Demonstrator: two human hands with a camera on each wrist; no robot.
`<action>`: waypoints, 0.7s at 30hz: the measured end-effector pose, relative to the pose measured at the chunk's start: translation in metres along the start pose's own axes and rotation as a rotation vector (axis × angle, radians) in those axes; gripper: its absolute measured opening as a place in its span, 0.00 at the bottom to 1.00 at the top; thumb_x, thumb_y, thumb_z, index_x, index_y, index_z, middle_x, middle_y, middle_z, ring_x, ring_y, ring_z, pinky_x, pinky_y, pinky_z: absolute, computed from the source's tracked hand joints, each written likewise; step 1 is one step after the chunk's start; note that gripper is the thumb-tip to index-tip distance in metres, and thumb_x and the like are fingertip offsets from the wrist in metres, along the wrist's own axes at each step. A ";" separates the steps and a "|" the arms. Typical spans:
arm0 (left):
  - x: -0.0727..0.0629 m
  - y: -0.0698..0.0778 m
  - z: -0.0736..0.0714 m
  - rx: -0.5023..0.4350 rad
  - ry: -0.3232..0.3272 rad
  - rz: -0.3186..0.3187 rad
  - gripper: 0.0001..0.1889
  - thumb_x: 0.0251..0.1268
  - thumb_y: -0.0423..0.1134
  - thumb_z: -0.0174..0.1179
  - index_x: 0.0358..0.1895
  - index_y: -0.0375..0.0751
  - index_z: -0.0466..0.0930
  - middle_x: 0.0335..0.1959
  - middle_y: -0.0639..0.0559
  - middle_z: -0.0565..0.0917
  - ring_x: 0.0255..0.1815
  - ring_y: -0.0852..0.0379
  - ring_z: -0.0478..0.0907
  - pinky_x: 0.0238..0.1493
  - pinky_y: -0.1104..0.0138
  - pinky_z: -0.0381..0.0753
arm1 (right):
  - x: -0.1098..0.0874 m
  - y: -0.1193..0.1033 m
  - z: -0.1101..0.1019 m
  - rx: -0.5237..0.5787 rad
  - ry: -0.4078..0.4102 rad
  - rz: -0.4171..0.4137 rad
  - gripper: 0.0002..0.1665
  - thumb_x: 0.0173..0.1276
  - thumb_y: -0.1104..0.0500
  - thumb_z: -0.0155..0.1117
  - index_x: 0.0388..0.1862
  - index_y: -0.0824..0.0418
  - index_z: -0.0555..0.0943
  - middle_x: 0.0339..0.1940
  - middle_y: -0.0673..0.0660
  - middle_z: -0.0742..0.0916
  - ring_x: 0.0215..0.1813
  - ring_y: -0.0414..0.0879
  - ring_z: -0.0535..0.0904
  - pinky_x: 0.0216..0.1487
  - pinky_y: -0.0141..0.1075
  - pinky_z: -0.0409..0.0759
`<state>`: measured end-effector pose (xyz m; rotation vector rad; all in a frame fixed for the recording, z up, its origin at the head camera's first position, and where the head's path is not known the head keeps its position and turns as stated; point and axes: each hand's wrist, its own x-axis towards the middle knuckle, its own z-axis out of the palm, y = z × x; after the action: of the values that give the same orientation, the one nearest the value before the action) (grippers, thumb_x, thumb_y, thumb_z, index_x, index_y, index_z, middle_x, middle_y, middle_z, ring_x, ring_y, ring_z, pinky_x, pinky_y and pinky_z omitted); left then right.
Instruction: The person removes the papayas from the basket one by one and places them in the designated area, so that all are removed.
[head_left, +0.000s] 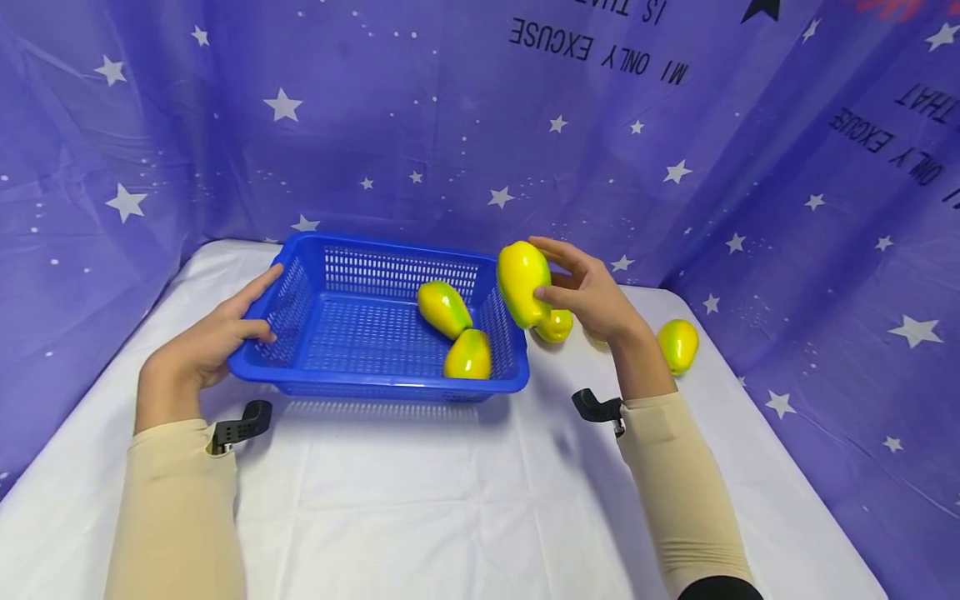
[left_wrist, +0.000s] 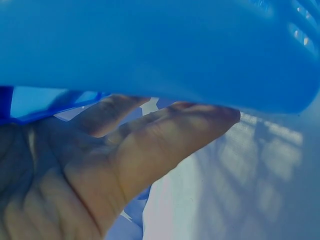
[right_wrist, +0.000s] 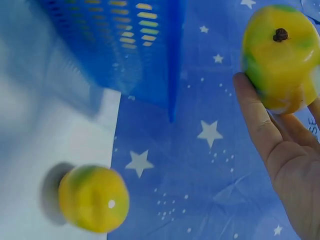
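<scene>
My left hand point(head_left: 206, 337) grips the left end of a blue plastic basket point(head_left: 390, 382), thumb and fingers at its rim. In the left wrist view the fingers point(left_wrist: 165, 140) lie against the blue wall point(left_wrist: 150, 50). Two yellow-green papayas point(head_left: 444, 308) lie in the basket's right part, touching each other. My right hand point(head_left: 588, 292) holds another papaya point(head_left: 522, 283) between thumb and fingers, over the basket's right rim. In the right wrist view this papaya point(right_wrist: 280, 60) shows its dark stem end, with a finger along its side.
More papayas lie on the white cloth point(head_left: 390, 500) right of the basket: one point(head_left: 555, 326) below the right hand, one mostly hidden behind the wrist, and another point(head_left: 678, 347) near the table's right edge. A purple star-patterned curtain point(head_left: 420, 125) hangs close behind and at the sides.
</scene>
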<state>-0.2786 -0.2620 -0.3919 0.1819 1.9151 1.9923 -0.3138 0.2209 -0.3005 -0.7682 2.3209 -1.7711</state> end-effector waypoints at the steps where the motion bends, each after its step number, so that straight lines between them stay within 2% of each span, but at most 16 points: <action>1: 0.000 0.000 0.000 -0.001 0.000 0.000 0.52 0.59 0.21 0.45 0.75 0.80 0.38 0.72 0.33 0.39 0.44 0.47 0.78 0.40 0.52 0.84 | -0.003 0.001 -0.002 -0.004 0.004 0.007 0.41 0.63 0.69 0.65 0.75 0.56 0.64 0.71 0.57 0.69 0.62 0.60 0.74 0.52 0.46 0.80; 6: 0.001 0.000 0.000 0.003 -0.005 -0.009 0.52 0.60 0.21 0.45 0.75 0.81 0.37 0.72 0.32 0.38 0.43 0.45 0.78 0.39 0.50 0.83 | -0.019 0.011 -0.013 0.002 0.024 0.043 0.42 0.64 0.71 0.63 0.76 0.58 0.62 0.72 0.59 0.67 0.62 0.60 0.74 0.51 0.45 0.81; 11: 0.000 0.000 0.000 0.005 -0.012 -0.021 0.52 0.61 0.21 0.44 0.74 0.82 0.36 0.72 0.32 0.36 0.43 0.44 0.78 0.39 0.48 0.83 | -0.038 0.020 -0.021 -0.002 0.062 0.075 0.40 0.63 0.71 0.64 0.74 0.55 0.66 0.72 0.57 0.67 0.60 0.60 0.75 0.49 0.44 0.82; 21: 0.002 0.000 -0.002 0.002 -0.019 -0.017 0.52 0.61 0.21 0.45 0.74 0.83 0.37 0.72 0.33 0.34 0.42 0.46 0.79 0.38 0.48 0.83 | -0.072 0.045 -0.028 -0.020 0.090 0.173 0.41 0.62 0.68 0.67 0.74 0.56 0.66 0.70 0.59 0.69 0.62 0.59 0.74 0.50 0.47 0.81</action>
<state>-0.2808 -0.2635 -0.3927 0.1842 1.9004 1.9709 -0.2774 0.2870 -0.3483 -0.4823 2.3830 -1.7442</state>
